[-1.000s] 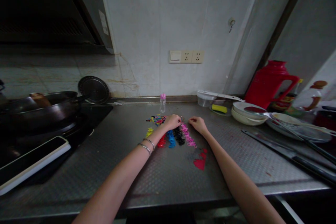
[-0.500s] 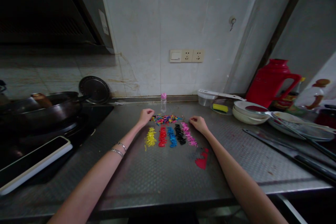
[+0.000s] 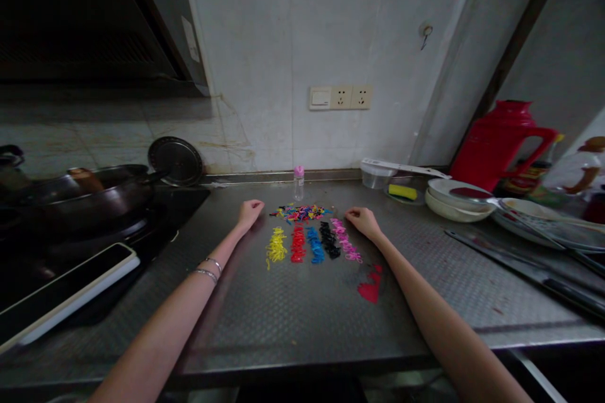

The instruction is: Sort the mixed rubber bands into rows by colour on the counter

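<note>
A mixed heap of small coloured rubber bands lies on the metal counter between my hands. In front of it are separate rows of yellow bands, red bands, blue bands, black bands and pink bands. My left hand rests just left of the heap, apart from it, thumb and fingers pinched together. To the right of the heap, my right hand has its fingers curled closed. Whether either hand holds a band is too small to tell.
Behind the heap stands a small clear bottle with a pink cap. A pan and a white-edged device are at left. At right are a sponge, bowls, a red thermos and a long dark utensil.
My left hand has moved left, away from the heap's edge. My right hand stays about where it was beside the heap. The whole view has shifted slightly.
</note>
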Tool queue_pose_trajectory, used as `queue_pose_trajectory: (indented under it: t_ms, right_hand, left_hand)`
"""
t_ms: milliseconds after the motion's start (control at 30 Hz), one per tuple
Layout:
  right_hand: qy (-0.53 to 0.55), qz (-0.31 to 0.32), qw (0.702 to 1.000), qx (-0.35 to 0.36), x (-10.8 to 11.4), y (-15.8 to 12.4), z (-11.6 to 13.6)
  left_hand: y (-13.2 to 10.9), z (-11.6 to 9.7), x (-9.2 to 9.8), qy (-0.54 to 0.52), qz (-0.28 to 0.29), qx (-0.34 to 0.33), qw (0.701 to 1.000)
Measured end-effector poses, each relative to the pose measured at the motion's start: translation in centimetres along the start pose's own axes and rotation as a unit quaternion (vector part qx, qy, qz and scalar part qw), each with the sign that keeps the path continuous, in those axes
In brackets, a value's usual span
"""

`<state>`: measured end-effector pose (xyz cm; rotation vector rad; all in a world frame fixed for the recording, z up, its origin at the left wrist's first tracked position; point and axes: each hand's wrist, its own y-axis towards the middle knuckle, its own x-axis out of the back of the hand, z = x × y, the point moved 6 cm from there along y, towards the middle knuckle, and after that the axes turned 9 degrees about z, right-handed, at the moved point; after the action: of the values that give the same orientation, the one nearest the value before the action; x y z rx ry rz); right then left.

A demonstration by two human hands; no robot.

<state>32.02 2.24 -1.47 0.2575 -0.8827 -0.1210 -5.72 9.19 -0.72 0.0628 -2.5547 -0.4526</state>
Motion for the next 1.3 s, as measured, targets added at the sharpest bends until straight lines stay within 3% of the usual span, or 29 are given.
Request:
queue_pose_trajectory:
  t_ms: [233,500,733,1300]
  right_hand:
    - [-0.066,0.050,0.996,0.036,0.0,0.7,2.4]
    - [-0.144,0.124,0.977,0.095,-2.8,2.9,6.7]
    - [-0.204,0.128,0.969,0.054,-4.0,4.2,6.8]
    - [-0.180,0.092,0.979,0.039,-3.0,4.1,6.7]
  left_hand:
    - [-0.2,0.0,0.4,-0.027,-0.003,0.003,1.000]
    - [-0.2,0.2,0.3,-0.020,0.001,0.001,1.000]
    - [-0.1,0.5,0.2,-0.021,0.005,0.025,0.999]
    - [-0.3,0.4,0.2,-0.007,0.005,0.028,1.000]
